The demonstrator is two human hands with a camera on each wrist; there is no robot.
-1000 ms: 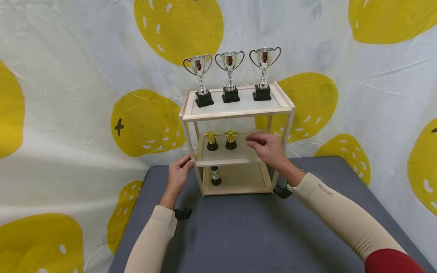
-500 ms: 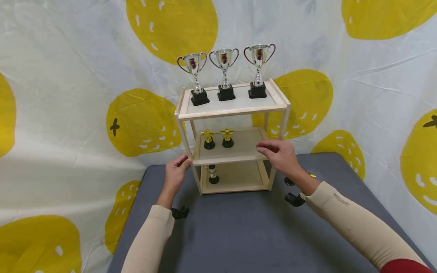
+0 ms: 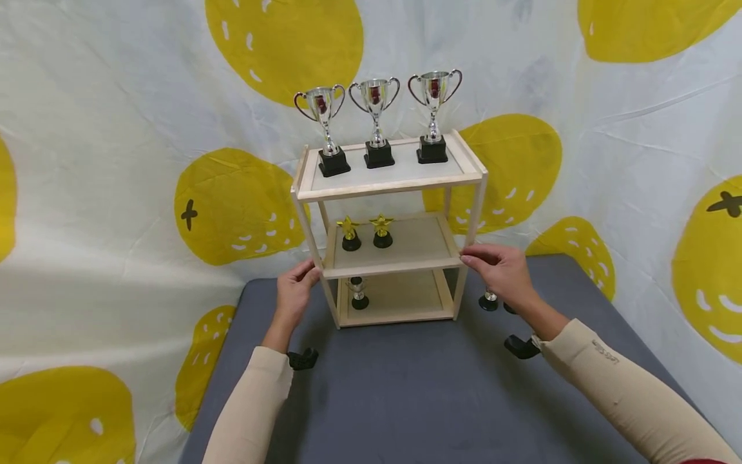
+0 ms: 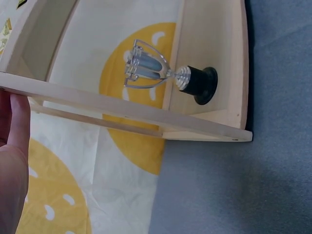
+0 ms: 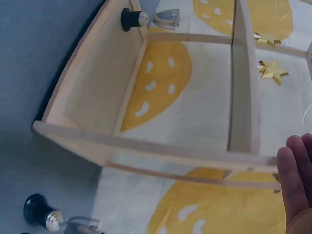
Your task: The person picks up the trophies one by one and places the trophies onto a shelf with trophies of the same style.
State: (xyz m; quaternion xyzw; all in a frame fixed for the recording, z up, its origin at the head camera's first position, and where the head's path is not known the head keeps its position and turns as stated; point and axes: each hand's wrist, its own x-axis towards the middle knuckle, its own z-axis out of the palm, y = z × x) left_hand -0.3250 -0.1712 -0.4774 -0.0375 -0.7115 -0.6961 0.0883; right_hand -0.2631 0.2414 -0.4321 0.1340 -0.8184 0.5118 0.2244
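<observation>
Between your hands stands the wooden shelf unit (image 3: 388,187), upright on the grey bench (image 3: 429,393) and close to the cloth backdrop. Your left hand (image 3: 294,291) rests at the unit's left front post, level with the middle shelf; its fingers curl toward the wood and touch it, though you cannot tell from these views whether they truly clasp the post. In the left wrist view a straight finger lies against the edge of a board. Your right hand (image 3: 503,270) sits at the opposite front corner, fingertips at the right end of the middle shelf's front edge, fingers loosely bent; a firm grip is not shown, and the right wrist view shows only flat fingers just beside the frame.

Just inside your left hand, on the bottom shelf, stands a small silver cup (image 3: 359,293) on a black base. Above it, on the middle shelf and nearer your left hand than your right, two gold star trophies (image 3: 365,232) stand side by side. On the top shelf, above both hands, three silver trophy cups (image 3: 377,116) stand in a row on black bases.

Below your right hand, on the bench outside the unit, another small silver cup (image 3: 489,300) stands, partly hidden by your wrist.
</observation>
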